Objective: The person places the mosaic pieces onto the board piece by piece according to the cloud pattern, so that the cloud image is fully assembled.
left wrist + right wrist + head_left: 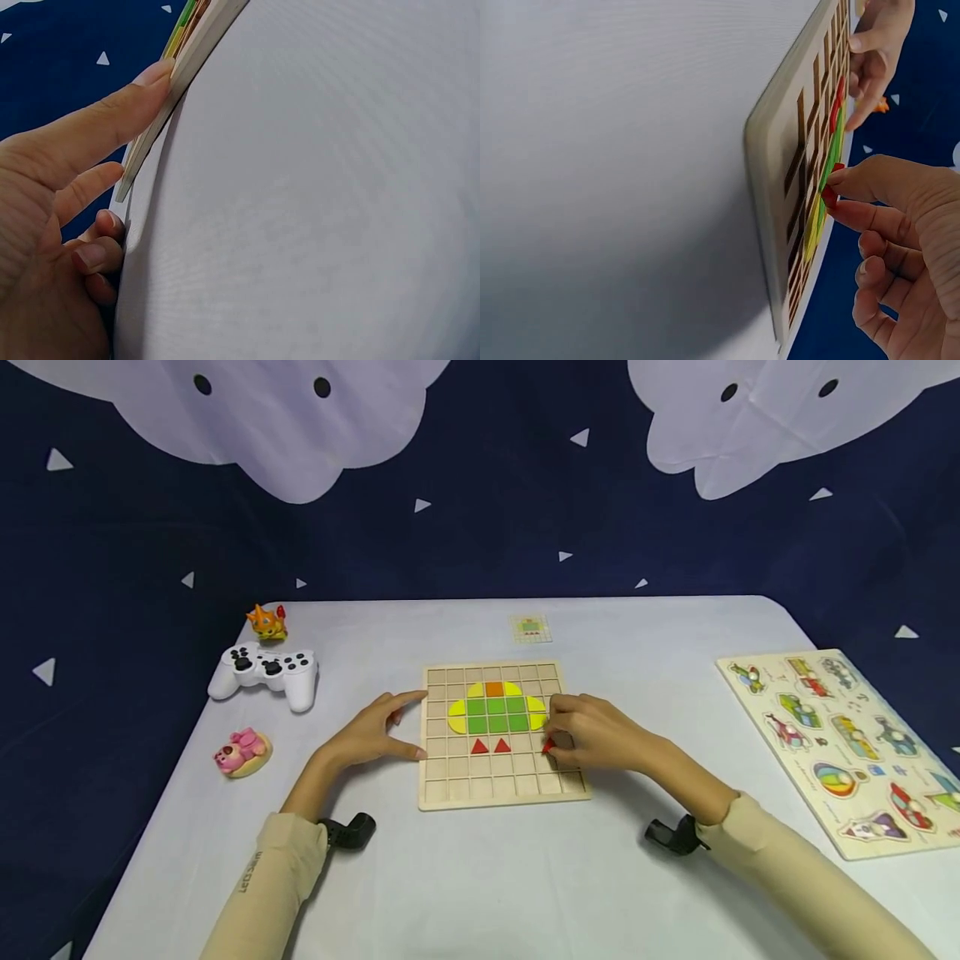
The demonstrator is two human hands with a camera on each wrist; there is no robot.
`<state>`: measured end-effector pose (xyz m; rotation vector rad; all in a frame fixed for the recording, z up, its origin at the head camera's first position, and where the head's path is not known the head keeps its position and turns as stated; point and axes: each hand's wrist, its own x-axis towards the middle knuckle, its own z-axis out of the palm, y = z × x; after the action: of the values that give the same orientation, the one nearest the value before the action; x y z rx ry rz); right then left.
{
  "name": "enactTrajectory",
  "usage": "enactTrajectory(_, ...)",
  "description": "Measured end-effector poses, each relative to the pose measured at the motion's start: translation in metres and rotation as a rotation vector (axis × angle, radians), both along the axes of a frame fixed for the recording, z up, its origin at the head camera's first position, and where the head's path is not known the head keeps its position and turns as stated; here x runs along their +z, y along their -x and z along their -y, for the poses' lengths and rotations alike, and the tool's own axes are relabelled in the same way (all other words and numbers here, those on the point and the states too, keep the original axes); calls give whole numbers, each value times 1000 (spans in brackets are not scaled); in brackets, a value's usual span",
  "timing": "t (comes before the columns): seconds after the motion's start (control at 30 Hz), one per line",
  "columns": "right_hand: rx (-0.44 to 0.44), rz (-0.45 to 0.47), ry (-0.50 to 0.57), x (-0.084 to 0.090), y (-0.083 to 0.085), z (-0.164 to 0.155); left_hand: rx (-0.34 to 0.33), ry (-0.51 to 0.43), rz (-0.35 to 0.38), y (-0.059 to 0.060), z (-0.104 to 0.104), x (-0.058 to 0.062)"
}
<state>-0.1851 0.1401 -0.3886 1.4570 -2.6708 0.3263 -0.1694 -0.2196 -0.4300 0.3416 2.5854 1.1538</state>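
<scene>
Left hand: was laid flat on the desk, fingers straight, touching the board's left edge.
Board: was set mid-desk.
Right hand: a red piece was pinched over the board's right side.

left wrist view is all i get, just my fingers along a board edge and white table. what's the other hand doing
Observer: The right hand pinches a small red piece over the grid board, near its right side.
Operator: anything already on the board
Observer: Yes, green squares with yellow rounded pieces beside them, an orange square on top, and two red triangles below.
Operator: what's left of my hand
Observer: A white game controller, a pink toy and an orange toy lie on the table, apart from the left hand.
</scene>
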Motion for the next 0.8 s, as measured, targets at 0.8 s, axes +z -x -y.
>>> enactTrajectory(0.8, -20, 62, -24, -5, 2, 33, -4, -9, -16, -4, -4, 4)
